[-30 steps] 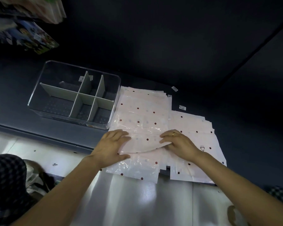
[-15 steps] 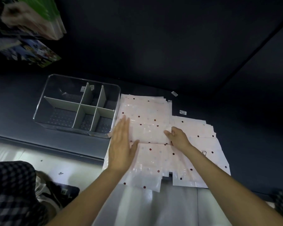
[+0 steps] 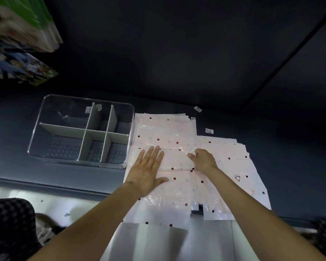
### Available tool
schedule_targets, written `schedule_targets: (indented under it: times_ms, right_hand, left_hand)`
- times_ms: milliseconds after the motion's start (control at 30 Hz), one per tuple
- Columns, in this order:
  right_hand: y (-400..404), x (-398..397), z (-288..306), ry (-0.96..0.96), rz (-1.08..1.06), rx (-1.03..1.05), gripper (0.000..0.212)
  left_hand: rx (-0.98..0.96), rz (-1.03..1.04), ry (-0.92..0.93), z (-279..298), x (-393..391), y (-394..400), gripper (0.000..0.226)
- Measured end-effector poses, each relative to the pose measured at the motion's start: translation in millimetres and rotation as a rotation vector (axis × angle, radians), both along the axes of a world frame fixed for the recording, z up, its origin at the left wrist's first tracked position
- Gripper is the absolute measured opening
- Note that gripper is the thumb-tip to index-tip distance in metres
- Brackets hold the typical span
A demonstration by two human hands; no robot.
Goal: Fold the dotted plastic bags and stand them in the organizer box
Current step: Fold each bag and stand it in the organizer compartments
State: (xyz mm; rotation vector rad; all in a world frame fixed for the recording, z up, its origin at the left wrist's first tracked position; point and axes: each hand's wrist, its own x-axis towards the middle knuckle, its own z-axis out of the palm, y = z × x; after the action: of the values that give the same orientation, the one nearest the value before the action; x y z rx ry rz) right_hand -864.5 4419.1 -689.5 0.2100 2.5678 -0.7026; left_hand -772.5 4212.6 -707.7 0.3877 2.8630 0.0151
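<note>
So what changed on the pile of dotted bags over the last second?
The left hand went from curled at the fold to lying flat, fingers straight, pressing the top pale pink dotted plastic bag. The right hand moved away from the person and now pinches that bag's right side. The folded flap now lies flat. The clear divided organizer box is still empty beside the pile.

Since a second ago the left hand (image 3: 147,172) has flattened, fingers straight, along the left side of the folded dotted bag (image 3: 177,159), while the right hand (image 3: 203,161), earlier lying flat on the fold, now curls its fingers at the bag's right edge.
</note>
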Motion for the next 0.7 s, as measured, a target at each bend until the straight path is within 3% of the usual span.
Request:
schedule_targets:
  times_ms: [200, 300, 367, 433, 467, 533, 600, 700]
  right_hand:
    - [-2.6, -0.9, -5.2, 0.032, -0.034, 0.034, 0.043]
    - [-7.9, 8.6, 3.5, 0.102, -0.104, -0.025, 0.024]
    - [-15.0, 29.8, 9.9, 0.357, -0.130, 0.022, 0.025]
    - [-29.4, 55.5, 14.2, 0.631, 0.013, 0.039, 0.029]
    - [-39.4, 65.7, 15.5, 0.654, 0.123, -0.016, 0.034]
    - [-61.2, 78.8, 14.1, 0.514, 0.334, -0.142, 0.045]
    - [-79.0, 83.4, 5.6, 0.379, 0.493, -0.141, 0.053]
    - [-80.3, 79.8, -10.8, 0.274, 0.532, -0.052, 0.061]
  left_hand:
    - [0.009, -0.016, -0.047, -8.5, -0.4, -4.2, 0.086]
    - [0.023, 0.002, -0.060, -9.9, 0.2, -4.2, 0.084]
    - [0.037, 0.008, -0.070, -10.3, 1.0, -3.4, 0.084]
    - [0.042, 0.009, -0.071, -12.0, 0.7, -2.8, 0.085]
    - [0.045, 0.010, -0.073, -12.6, 0.4, -3.1, 0.086]
    - [0.032, 0.004, -0.071, -14.1, 0.1, -3.8, 0.085]
    - [0.008, -0.011, -0.055, -16.3, 1.1, -4.0, 0.077]
    - [0.036, 0.004, -0.028, -19.0, 1.6, -4.5, 0.077]
